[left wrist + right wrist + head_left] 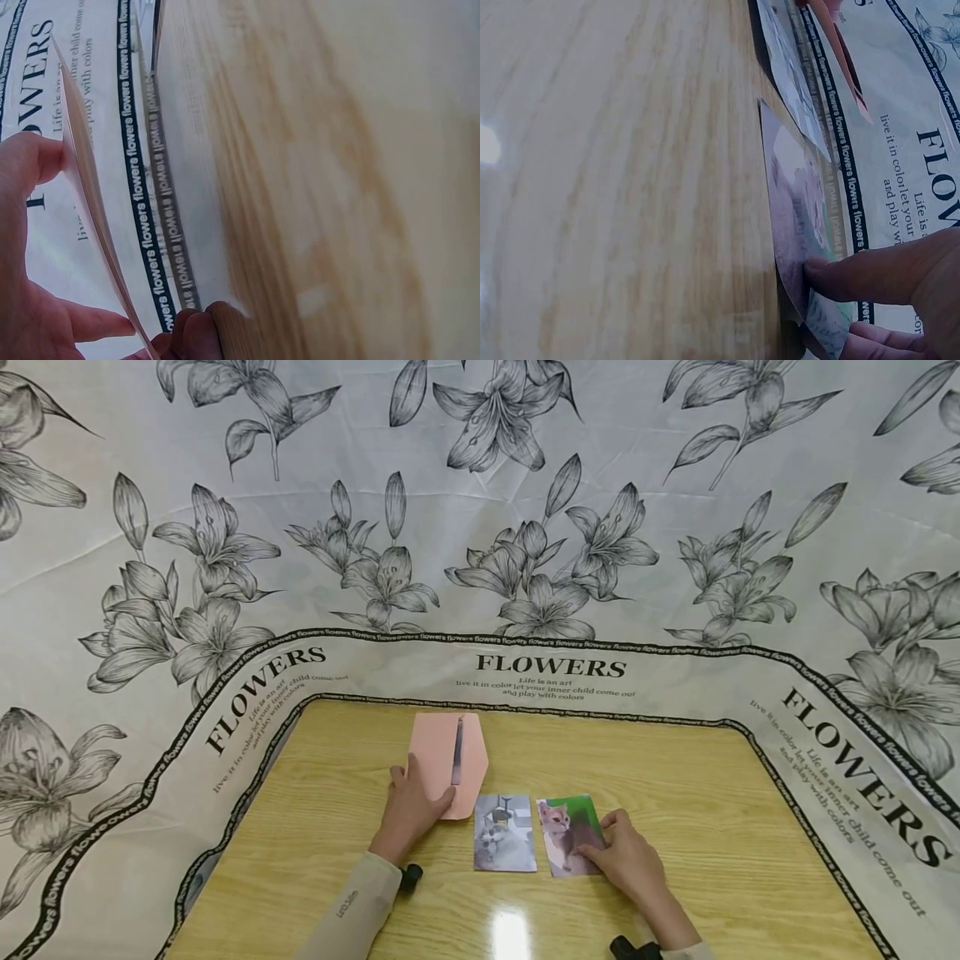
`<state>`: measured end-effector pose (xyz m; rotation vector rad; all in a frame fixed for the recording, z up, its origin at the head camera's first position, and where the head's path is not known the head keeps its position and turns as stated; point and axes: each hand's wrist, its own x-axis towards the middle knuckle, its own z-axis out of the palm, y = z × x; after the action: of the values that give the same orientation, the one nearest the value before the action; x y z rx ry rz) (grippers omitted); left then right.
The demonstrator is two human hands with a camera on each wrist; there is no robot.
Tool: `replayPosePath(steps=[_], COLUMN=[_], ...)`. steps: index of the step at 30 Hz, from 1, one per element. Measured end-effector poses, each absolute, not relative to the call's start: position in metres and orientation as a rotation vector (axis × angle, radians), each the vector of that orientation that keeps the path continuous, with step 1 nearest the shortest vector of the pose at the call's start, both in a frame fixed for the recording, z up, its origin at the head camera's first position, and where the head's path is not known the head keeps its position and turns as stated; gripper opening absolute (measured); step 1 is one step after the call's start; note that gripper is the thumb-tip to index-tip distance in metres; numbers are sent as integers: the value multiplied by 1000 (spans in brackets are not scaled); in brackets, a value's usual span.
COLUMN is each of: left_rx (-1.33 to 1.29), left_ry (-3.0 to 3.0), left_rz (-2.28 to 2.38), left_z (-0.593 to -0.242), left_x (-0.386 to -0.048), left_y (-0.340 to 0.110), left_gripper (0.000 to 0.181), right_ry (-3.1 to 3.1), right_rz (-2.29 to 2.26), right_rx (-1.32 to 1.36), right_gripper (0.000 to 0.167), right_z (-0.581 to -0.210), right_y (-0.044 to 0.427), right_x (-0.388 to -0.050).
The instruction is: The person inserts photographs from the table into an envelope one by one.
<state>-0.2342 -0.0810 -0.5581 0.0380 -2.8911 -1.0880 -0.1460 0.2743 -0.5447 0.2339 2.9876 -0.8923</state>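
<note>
My left hand (pixel 414 806) grips a pink paper envelope (pixel 435 752) by its lower left part, thumb on the top face and fingers at the side. A narrow dark strip shows in a slit down the envelope. In the left wrist view the envelope (pixel 94 195) appears edge-on, raised off the tabletop. My right hand (pixel 630 856) pinches the right edge of a photo card (pixel 558 839) of a tan cat on a green background. Its thumb lies on the card's face, and the fingertips are partly hidden. Just left of it lies a second photo card (pixel 504 833) with a pale, greyish picture.
The cards lie on a glossy wood-grain table (pixel 675 768), with a bright light reflection (pixel 512 935) near its front. A white cloth (pixel 555 693) with printed flowers and lettering stands behind and around the table's edges.
</note>
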Motion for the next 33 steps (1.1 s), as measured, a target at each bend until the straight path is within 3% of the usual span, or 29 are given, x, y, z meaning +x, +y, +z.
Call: replayPosePath(steps=[7,33], left_rx=[39,43], left_ry=[-2890,-2897], left_rz=[-1084,-1098], left_z=[-559,-558], left_x=[-235,-236], left_y=[-81,-81], left_gripper=[112,112], right_ry=[2937,2917], right_rz=[-1023,-1661], right_rx=[203,171], right_gripper=[40,37], right_z=[-539,-520], right_y=[284,268], right_x=[-149,-182])
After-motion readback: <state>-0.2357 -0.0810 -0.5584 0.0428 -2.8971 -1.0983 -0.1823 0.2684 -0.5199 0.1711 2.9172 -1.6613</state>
